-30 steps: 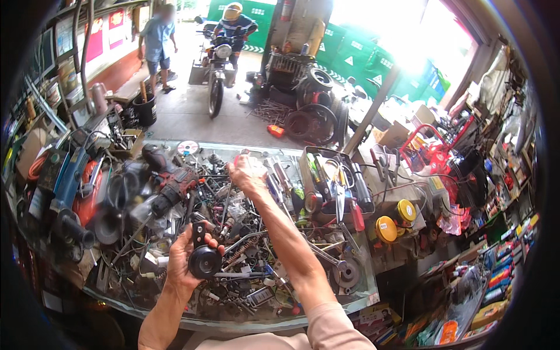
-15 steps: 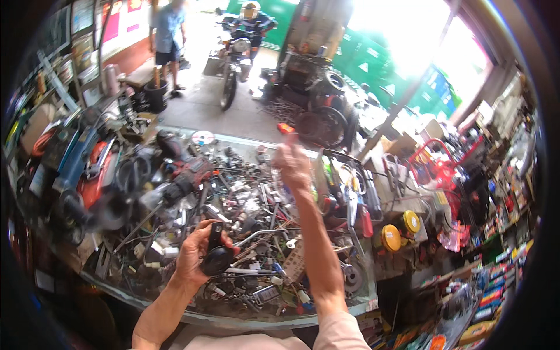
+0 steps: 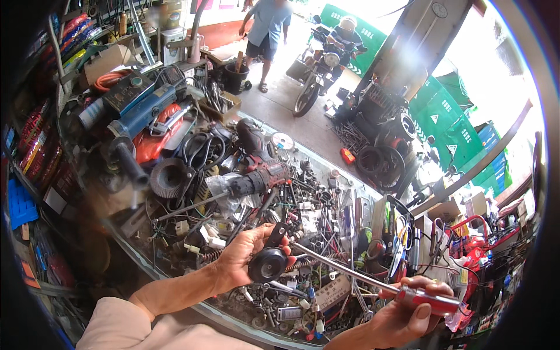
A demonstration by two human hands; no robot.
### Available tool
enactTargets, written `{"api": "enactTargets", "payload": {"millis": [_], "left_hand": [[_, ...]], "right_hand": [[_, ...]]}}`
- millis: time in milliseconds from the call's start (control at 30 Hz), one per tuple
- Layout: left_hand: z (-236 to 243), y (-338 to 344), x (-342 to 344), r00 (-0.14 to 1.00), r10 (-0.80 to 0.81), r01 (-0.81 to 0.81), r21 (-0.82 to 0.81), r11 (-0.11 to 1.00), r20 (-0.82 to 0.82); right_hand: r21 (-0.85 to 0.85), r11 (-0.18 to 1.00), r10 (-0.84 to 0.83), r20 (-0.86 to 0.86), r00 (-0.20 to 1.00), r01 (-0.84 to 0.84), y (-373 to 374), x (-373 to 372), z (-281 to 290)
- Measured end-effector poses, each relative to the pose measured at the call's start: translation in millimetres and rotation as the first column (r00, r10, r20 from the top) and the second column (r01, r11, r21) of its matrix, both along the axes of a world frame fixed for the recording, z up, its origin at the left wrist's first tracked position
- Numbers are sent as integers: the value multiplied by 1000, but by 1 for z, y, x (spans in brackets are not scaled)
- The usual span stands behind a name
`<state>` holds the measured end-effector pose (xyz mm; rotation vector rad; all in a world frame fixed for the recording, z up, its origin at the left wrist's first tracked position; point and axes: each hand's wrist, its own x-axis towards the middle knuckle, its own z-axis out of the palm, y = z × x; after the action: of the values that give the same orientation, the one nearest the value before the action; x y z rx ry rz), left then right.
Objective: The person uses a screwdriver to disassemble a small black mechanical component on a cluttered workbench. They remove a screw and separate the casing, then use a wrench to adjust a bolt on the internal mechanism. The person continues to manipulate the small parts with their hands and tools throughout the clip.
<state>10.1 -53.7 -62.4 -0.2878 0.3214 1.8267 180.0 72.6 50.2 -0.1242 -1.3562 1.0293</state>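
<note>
My left hand point(image 3: 248, 256) grips a small round black part point(image 3: 267, 263) with a black bracket on top, held above the cluttered workbench point(image 3: 175, 274). A long screwdriver with a red handle point(image 3: 429, 298) is in my right hand point(image 3: 408, 315) at the lower right. Its metal shaft point(image 3: 344, 267) runs up and left, and the tip meets the black part near my left fingers.
The bench is heaped with bolts, sockets, springs and cables. A red and black power drill point(image 3: 259, 172) and a blue power tool point(image 3: 140, 108) lie at the back left. Beyond the bench, a person point(image 3: 267, 26) stands beside a rider on a motorcycle point(image 3: 318, 73). Red tools point(image 3: 475, 251) crowd the right.
My right hand has come back from the far side of the bench and now holds the red-handled screwdriver against the black part. My left hand has kept hold of that part.
</note>
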Motion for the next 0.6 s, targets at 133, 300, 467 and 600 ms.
{"api": "enactTargets", "payload": {"millis": [133,300,467,600], "left_hand": [[35,4,-1,999,10,-12,-60,998,-35],[66,10,3,992,-57,59,11,998,-117],[76,15,4,989,-73,83,75,994,-132],[76,14,5,974,-71,89,72,993,-217]], "right_hand": [[85,996,11,44,999,-14,-1,-2,4],[114,989,-92,-36,995,95,2,-5,6],[159,981,-98,-101,990,114,7,-2,9],[89,994,-57,-107,993,67,3,-3,11]]}}
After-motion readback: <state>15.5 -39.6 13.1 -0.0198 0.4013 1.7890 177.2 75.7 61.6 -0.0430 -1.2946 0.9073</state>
